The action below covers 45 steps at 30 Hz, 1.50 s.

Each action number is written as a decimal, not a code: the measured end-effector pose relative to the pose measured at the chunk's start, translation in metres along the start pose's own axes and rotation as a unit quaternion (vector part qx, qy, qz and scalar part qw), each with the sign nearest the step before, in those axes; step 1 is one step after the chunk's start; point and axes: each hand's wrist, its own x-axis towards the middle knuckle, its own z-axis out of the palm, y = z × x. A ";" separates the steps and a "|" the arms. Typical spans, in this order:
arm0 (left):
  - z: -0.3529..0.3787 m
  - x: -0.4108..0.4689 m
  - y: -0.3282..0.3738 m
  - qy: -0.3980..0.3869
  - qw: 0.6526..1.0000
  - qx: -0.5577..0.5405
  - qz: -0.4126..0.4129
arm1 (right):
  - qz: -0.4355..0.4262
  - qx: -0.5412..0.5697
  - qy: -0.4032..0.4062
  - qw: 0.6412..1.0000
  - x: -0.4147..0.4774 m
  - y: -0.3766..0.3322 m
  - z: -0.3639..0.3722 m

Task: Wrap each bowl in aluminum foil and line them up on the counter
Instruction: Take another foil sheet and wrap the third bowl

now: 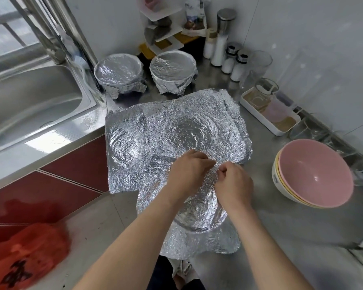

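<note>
At the near edge of the steel bench (pixel 291 222), a foil sheet (pixel 201 245) is draped over a bowl (pixel 197 214) whose round form shows through it; the bowl itself is hidden, and the foil's loose skirt hangs past the bench's edge. Both hands meet at the far rim of this bowl. The left hand (pixel 189 170) lies across the foil with its fingers curled down, gripping the crumpled edge. The right hand (pixel 233 185), just beside it and touching it at the fingertips, pinches the same foil between thumb and bent fingers. Just beyond the hands, in the middle of the bench, the spread foil (pixel 176 122) lies flat and wrinkled, marked with round dents, and its near edge runs under the hands. Towards the far edge stand two wrapped bowls side by side: the left wrapped bowl (pixel 118 73) next to the sink (pixel 29 101), and the right wrapped bowl (pixel 173 69) near it but apart. Along the right edge rests a stack of pink bowls (pixel 314 176), unwrapped and well apart from the hands. Behind the stack, a white tray (pixel 258 116) holds glass cups, and white shakers (pixel 233 61) stand in the far right corner. Below the bench's left edge lies a red plastic bag (pixel 25 258).
</note>
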 end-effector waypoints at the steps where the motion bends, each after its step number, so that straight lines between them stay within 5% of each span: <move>1: 0.000 0.001 0.001 -0.004 1.000 0.000 -0.004 | 0.000 0.001 -0.001 1.000 0.001 0.001 0.001; 10: -0.008 0.000 0.002 -0.002 1.000 -0.004 -0.019 | -0.005 0.012 0.004 1.000 0.001 0.001 0.004; 16: -0.034 -0.025 -0.024 0.085 0.984 -0.007 -0.157 | -0.034 0.001 0.015 0.999 0.002 0.006 0.001; 21: -0.025 -0.042 -0.024 0.075 0.983 0.010 -0.169 | -0.106 0.021 0.028 0.994 0.012 -0.010 0.010; 36: -0.019 -0.033 -0.017 0.018 0.971 -0.027 -0.238 | -0.094 0.042 0.019 0.995 0.019 -0.016 0.020; 45: -0.026 -0.018 -0.006 0.050 0.991 0.029 -0.119 | -0.006 0.059 0.043 0.997 0.001 -0.003 0.008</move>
